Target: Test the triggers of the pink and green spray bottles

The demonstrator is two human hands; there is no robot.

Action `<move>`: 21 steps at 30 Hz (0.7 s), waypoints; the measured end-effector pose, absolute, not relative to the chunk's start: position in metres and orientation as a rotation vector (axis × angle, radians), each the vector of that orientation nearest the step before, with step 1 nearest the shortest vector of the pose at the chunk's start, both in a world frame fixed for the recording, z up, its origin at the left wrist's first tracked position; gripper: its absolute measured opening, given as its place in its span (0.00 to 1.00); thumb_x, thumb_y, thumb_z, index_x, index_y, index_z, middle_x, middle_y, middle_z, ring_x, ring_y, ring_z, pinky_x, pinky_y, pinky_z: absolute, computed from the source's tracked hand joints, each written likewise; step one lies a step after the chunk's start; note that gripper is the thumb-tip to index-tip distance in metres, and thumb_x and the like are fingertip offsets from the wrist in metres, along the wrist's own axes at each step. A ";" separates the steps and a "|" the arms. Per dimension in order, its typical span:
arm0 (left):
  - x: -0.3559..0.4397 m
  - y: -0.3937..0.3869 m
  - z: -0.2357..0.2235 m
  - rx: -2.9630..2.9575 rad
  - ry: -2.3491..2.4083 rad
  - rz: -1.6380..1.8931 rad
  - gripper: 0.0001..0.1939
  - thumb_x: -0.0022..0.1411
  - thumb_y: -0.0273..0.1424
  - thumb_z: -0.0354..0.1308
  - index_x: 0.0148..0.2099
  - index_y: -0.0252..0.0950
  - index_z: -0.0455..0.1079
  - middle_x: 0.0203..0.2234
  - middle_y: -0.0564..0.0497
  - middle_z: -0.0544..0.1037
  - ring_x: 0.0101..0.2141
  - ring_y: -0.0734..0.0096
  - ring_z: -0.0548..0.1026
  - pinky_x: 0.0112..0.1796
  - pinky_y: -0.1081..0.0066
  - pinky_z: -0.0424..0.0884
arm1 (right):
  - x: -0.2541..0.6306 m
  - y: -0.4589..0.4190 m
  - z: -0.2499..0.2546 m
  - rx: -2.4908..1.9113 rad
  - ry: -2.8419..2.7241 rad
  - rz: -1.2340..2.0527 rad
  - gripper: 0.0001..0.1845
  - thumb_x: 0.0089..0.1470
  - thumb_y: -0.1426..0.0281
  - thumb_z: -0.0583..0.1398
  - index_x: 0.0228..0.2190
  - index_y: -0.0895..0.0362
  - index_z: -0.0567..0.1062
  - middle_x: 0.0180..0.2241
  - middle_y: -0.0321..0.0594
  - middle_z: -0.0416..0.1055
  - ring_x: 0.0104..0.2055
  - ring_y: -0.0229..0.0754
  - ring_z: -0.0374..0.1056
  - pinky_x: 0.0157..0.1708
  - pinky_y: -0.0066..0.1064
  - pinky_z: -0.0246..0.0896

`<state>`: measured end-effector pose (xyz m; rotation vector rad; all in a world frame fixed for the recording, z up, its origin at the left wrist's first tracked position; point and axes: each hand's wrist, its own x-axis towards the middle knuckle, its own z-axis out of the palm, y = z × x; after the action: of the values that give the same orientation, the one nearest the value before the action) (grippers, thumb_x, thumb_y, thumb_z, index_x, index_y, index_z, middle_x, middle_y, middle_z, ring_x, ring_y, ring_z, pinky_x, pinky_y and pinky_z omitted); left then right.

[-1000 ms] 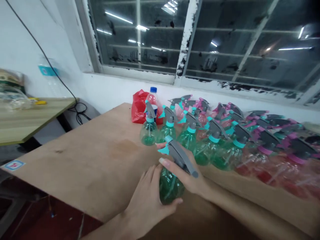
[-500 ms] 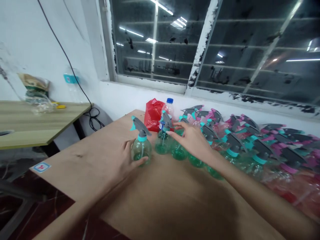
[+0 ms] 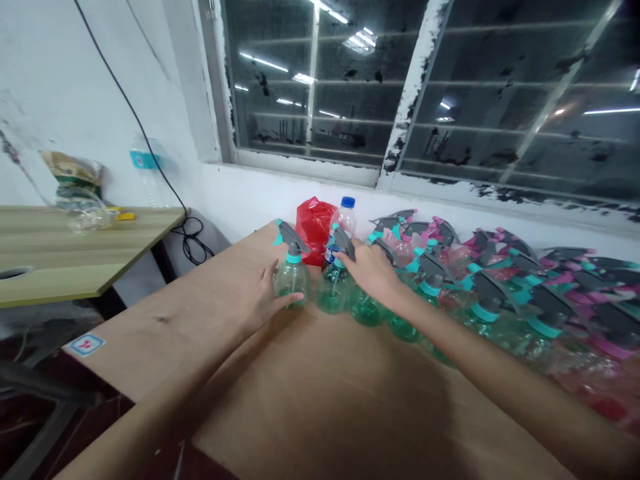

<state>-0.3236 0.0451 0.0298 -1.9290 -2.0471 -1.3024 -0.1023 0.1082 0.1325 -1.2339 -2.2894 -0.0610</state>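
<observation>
Green spray bottle [image 3: 295, 277] upright on surface [image 3: 310, 387], leftmost; left hand [image 3: 259, 303] grasps its body, best for steadiness. Right hand [image 3: 374, 268] at sprayer [image 3: 343, 241] of neighbouring bottle [image 3: 332, 293], grip unclear; touch lightly to avoid tipping.

Carried spray bottle [image 3: 293, 275] leftward to stand beside another bottle [image 3: 333, 293]; shifted right hand [image 3: 374, 270] from first to second.

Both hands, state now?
Left hand: curled around a round, clear green plastic spray bottle; grip unclear.
Right hand: at the grey trigger head of the next such bottle; grip unclear.
</observation>
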 end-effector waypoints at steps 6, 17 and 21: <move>-0.301 0.002 0.033 -1.803 -1.894 -1.363 0.44 0.51 0.52 0.63 0.63 0.38 0.51 0.55 0.39 0.60 0.56 0.42 0.58 0.53 0.46 0.55 | -0.088 0.083 0.132 -1.132 -2.379 -0.081 0.20 0.59 0.60 0.52 0.37 0.63 0.74 0.27 0.54 0.76 0.28 0.52 0.72 0.24 0.37 0.55; -0.174 -0.070 0.041 -2.415 -1.947 -1.229 0.37 0.58 0.49 0.59 0.64 0.46 0.49 0.54 0.46 0.66 0.52 0.49 0.67 0.49 0.51 0.65 | -0.001 -0.002 0.127 -1.057 -2.394 -0.056 0.16 0.57 0.57 0.54 0.25 0.55 0.68 0.22 0.39 0.69 0.25 0.45 0.66 0.24 0.34 0.53; -0.131 -0.070 0.044 -2.585 -1.970 -1.187 0.33 0.57 0.50 0.60 0.58 0.43 0.55 0.47 0.45 0.71 0.47 0.48 0.71 0.44 0.51 0.69 | 0.045 -0.015 0.117 -1.019 -2.324 0.100 0.17 0.55 0.55 0.56 0.24 0.54 0.65 0.26 0.38 0.68 0.30 0.45 0.66 0.29 0.35 0.58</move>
<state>-0.1315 -0.0698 0.0440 -2.5850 -1.9701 -1.1870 0.0451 -0.0148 0.1169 -1.0185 -2.3243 0.1000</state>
